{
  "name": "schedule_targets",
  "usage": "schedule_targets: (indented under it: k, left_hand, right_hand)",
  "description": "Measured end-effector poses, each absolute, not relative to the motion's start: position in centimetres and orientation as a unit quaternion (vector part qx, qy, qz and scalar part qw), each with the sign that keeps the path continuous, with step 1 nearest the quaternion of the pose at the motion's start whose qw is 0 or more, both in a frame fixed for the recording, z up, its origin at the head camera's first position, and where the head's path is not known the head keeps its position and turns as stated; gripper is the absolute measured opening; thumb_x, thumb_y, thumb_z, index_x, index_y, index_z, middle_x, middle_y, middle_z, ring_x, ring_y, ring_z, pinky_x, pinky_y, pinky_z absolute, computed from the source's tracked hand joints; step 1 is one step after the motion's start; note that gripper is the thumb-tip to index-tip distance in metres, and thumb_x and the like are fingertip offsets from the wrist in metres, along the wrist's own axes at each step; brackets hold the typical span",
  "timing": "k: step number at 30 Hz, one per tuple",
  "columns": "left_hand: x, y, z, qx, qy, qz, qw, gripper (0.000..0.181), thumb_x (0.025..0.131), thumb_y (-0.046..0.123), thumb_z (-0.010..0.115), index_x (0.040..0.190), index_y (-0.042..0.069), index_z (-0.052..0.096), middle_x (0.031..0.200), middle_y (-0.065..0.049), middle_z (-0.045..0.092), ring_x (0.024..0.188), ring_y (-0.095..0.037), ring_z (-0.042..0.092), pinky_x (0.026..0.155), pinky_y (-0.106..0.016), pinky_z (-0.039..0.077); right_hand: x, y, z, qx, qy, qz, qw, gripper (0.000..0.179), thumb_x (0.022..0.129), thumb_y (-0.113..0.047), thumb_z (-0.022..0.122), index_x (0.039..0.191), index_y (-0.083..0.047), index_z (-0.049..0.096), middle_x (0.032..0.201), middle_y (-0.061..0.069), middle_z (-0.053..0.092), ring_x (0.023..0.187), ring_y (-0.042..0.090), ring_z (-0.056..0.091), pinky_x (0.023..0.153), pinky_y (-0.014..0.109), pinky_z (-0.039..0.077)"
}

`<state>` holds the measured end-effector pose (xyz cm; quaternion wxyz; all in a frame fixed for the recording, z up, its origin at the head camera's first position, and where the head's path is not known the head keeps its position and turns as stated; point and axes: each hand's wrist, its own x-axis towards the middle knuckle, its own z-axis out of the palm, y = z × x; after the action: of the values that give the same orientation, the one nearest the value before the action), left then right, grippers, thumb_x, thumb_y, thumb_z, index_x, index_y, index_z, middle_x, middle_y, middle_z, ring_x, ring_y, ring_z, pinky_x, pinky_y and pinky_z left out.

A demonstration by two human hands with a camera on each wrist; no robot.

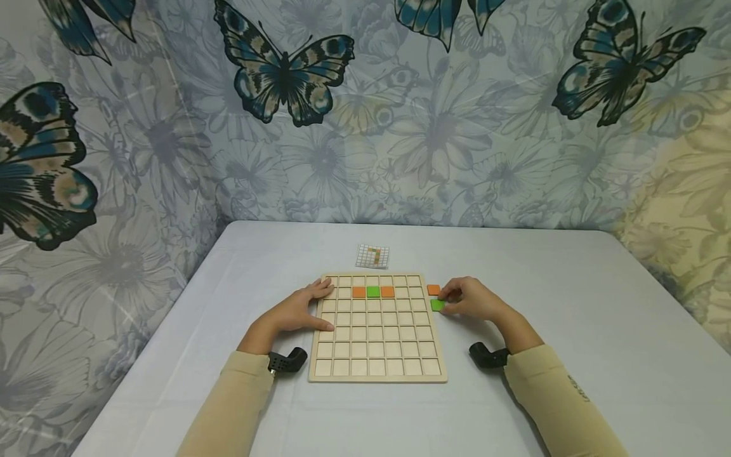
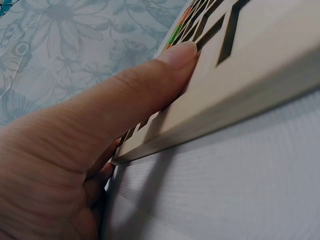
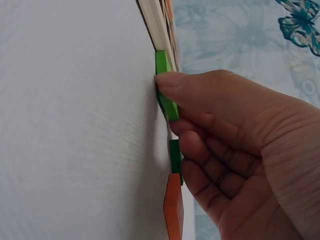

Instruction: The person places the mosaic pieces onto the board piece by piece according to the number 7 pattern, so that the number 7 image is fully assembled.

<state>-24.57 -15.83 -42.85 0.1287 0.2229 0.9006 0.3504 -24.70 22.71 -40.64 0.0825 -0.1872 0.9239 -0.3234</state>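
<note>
While the left hand (image 1: 297, 309) lies along the left side of the wooden grid board (image 1: 377, 381), its fingers and thumb spread loosely and gripping nothing, the right hand (image 1: 473, 298) pinches a green tile (image 1: 436, 306) between thumb and fingertips, just beside the board's right edge — whether the tile touches that edge I cannot tell. The left thumb (image 2: 180, 57) rests its tip on top of the wooden frame. Three tiles sit side by side in the second row from the far side: a left orange tile (image 1: 358, 292), a middle green tile (image 1: 373, 292) and a right orange tile (image 1: 388, 292). Near the right hand's fingertips, a loose orange tile (image 1: 433, 290) lies off the board on the white table (image 1: 377, 419). The right wrist view shows a darker green piece (image 3: 174, 157) close to the curled fingers, with an orange piece (image 3: 173, 207) next to it. Beyond the board's far edge lies a small printed card (image 1: 372, 256) — a grid with a few coloured squares, too small to read clearly — and behind the table hangs a butterfly-patterned backdrop (image 1: 325, 171)
</note>
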Motion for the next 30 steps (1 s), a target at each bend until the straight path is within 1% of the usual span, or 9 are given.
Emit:
schedule_targets:
  k: [7, 12, 20, 25, 30]
  left_hand:
    - [-24.6, -15.8, -42.9, 0.222, 0.900, 0.351, 0.132, 0.095, 0.066, 0.039, 0.082, 0.144, 0.011, 0.036, 0.156, -0.004, 0.019, 0.145, -0.030, 0.007, 0.116, -0.053, 0.012]
    - [-24.6, -15.9, -42.9, 0.223, 0.901, 0.349, 0.130, 0.096, 0.066, 0.039, 0.082, 0.144, 0.010, 0.036, 0.156, -0.004, 0.019, 0.145, -0.030, 0.008, 0.116, -0.054, 0.012]
    - [-24.7, -15.8, -43.1, 0.223, 0.902, 0.345, 0.131, 0.095, 0.066, 0.040, 0.082, 0.144, 0.011, 0.036, 0.156, -0.004, 0.018, 0.145, -0.030, 0.008, 0.116, -0.054, 0.013]
    - [-24.7, -15.9, -43.1, 0.224, 0.902, 0.347, 0.130, 0.095, 0.066, 0.040, 0.082, 0.144, 0.011, 0.036, 0.156, -0.004, 0.018, 0.145, -0.030, 0.008, 0.116, -0.054, 0.012]
    - [-24.8, -15.9, -43.0, 0.225, 0.900, 0.349, 0.130, 0.096, 0.066, 0.041, 0.082, 0.145, 0.011, 0.035, 0.156, -0.005, 0.018, 0.145, -0.031, 0.007, 0.115, -0.055, 0.012]
  right_hand:
    - [-24.8, 22.6, -40.1, -0.186, 0.929, -0.308, 0.087, 0.023, 0.074, -0.008, 0.076, 0.094, 0.001, 0.067, 0.093, 0.010, 0.068, 0.083, 0.017, 0.060, 0.073, 0.029, 0.052]
    - [-25.0, 22.5, -40.0, -0.183, 0.932, -0.303, 0.082, 0.023, 0.074, -0.008, 0.075, 0.093, 0.001, 0.067, 0.091, 0.009, 0.067, 0.080, 0.015, 0.057, 0.069, 0.027, 0.050]
    - [-25.1, 21.7, -39.8, -0.189, 0.931, -0.301, 0.076, 0.021, 0.076, -0.009, 0.074, 0.093, 0.000, 0.066, 0.093, 0.009, 0.067, 0.084, 0.018, 0.060, 0.073, 0.030, 0.051]
    - [-25.2, 21.0, -39.5, -0.198, 0.925, -0.313, 0.082, 0.023, 0.077, -0.011, 0.074, 0.095, 0.000, 0.066, 0.093, 0.010, 0.067, 0.082, 0.015, 0.060, 0.071, 0.028, 0.051]
    - [-25.3, 20.3, -39.2, -0.205, 0.920, -0.322, 0.092, 0.021, 0.077, -0.009, 0.073, 0.095, 0.000, 0.066, 0.091, 0.009, 0.067, 0.079, 0.014, 0.057, 0.071, 0.027, 0.050]
